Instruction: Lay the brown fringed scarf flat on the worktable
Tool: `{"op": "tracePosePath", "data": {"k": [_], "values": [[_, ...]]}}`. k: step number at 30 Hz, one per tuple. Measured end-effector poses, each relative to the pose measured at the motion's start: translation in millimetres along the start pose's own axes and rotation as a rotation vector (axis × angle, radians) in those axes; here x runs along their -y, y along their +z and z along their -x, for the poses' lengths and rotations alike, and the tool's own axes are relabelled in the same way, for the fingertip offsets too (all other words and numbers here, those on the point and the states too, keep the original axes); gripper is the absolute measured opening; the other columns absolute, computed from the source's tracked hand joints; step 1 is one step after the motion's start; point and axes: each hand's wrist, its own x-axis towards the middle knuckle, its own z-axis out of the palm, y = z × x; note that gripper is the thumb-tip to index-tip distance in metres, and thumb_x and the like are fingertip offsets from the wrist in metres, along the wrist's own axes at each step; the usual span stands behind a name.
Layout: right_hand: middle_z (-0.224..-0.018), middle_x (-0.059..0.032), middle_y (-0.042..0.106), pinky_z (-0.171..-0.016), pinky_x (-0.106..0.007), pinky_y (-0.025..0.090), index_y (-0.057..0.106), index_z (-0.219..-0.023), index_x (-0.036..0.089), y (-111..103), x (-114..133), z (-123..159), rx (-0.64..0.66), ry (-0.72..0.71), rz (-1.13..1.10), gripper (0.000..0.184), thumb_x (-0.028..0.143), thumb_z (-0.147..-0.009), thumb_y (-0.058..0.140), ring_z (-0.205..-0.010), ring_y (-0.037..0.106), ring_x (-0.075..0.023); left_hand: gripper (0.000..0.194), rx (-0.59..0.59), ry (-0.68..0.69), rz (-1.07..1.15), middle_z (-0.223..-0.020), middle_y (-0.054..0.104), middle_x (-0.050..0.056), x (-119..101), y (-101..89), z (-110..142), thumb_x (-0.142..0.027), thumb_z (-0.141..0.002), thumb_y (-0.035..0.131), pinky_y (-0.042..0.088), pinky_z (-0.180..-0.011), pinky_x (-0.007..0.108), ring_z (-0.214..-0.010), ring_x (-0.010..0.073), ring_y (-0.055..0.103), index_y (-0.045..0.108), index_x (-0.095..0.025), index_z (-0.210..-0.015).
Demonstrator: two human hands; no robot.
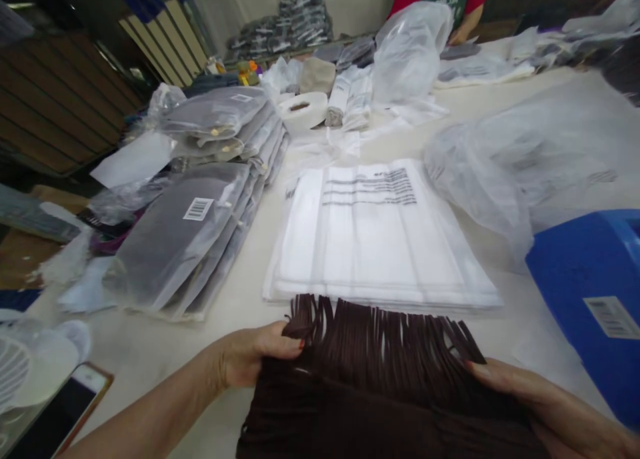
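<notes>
A dark brown fringed cloth [380, 372], like a scarf, spans the near edge of the table with its fringe pointing away from me. My left hand [255, 352] pinches its left side near the fringe, thumb on top. At the opposite side my right hand [525, 392] grips the cloth, the thumb showing and the other fingers hidden beneath. Just beyond the fringe lies a flat stack of white plastic bags [370, 239] with dark printed lines. The lower part of the cloth runs out of view.
Bagged grey items [185, 232] with barcode labels are piled at left. A phone [65, 412] lies front left, a blue bin [585, 299] stands right. Clear plastic [500, 152] spreads behind it. A tape roll [303, 110] sits farther back; another person [450, 6] stands across the table.
</notes>
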Motion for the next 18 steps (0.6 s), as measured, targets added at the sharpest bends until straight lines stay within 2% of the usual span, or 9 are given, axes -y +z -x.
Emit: {"op": "tracePosePath", "data": {"k": [3,7,10,12,14,16,18], "values": [[-0.107,-0.0092,0.067,-0.107,-0.037,0.028,0.061,-0.116,0.016,4,4,-8,-0.022,0.017,0.107,0.04,0.031,-0.079,0.06,-0.111,0.056,-0.0226,0.054,0.11,-0.084,-0.007,-0.089,0.068,0.01,-8,2.5,-18,-0.037,-0.06,0.081,0.051,-0.077,0.027,-0.083,0.0217,0.065,0.062,-0.011,-0.104],[-0.106,-0.013,0.067,-0.1,-0.041,0.037,0.059,-0.119,0.013,0,6,-18,-0.155,0.024,0.308,0.057,0.043,-0.07,0.063,-0.108,0.057,-0.0289,0.054,0.135,-0.193,-0.057,-0.089,0.068,0.011,-16,10.4,-35,-0.041,-0.06,0.08,0.052,-0.077,0.035,-0.087,0.0282,0.063,0.064,-0.011,-0.102],[-0.101,-0.0132,0.068,-0.095,-0.041,0.042,0.06,-0.117,0.013,-5,6,-20,-0.162,-0.007,0.463,0.057,0.048,-0.071,0.06,-0.103,0.06,-0.0292,0.059,0.152,-0.262,-0.114,-0.084,0.069,0.009,-18,14.8,-43,-0.045,-0.054,0.082,0.052,-0.075,0.034,-0.082,0.0278,0.064,0.065,-0.011,-0.099],[-0.099,-0.0109,0.069,-0.093,-0.039,0.044,0.06,-0.117,0.015,-3,9,-16,-0.13,-0.073,0.635,0.054,0.048,-0.074,0.059,-0.101,0.061,-0.0276,0.06,0.158,-0.29,-0.138,-0.082,0.069,0.007,-20,17.4,-44,-0.044,-0.052,0.084,0.051,-0.072,0.03,-0.078,0.0244,0.064,0.065,-0.011,-0.1],[-0.098,-0.0075,0.07,-0.091,-0.035,0.045,0.062,-0.115,0.018,2,13,-10,-0.097,-0.152,0.793,0.052,0.047,-0.072,0.064,-0.102,0.061,-0.0265,0.062,0.158,-0.264,-0.19,-0.08,0.068,0.005,-23,24.2,-41,-0.044,-0.052,0.084,0.05,-0.071,0.027,-0.076,0.0222,0.064,0.065,-0.012,-0.101],[-0.1,-0.0044,0.07,-0.092,-0.032,0.045,0.062,-0.116,0.02,10,13,-5,-0.026,-0.235,0.99,0.05,0.044,-0.072,0.067,-0.106,0.058,-0.0251,0.062,0.166,-0.17,-0.317,-0.077,0.068,0.004,-29,38.3,-33,-0.05,-0.054,0.081,0.051,-0.071,0.029,-0.077,0.0242,0.063,0.066,-0.012,-0.1],[-0.108,-0.0024,0.067,-0.097,-0.03,0.041,0.06,-0.118,0.023,17,9,-3,0.085,-0.313,1.247,0.042,0.036,-0.078,0.063,-0.113,0.054,-0.0227,0.051,0.171,-0.043,-0.55,-0.081,0.069,0.004,-33,58.2,-21,-0.049,-0.067,0.071,0.052,-0.079,0.033,-0.086,0.028,0.063,0.066,-0.014,-0.104]]}}
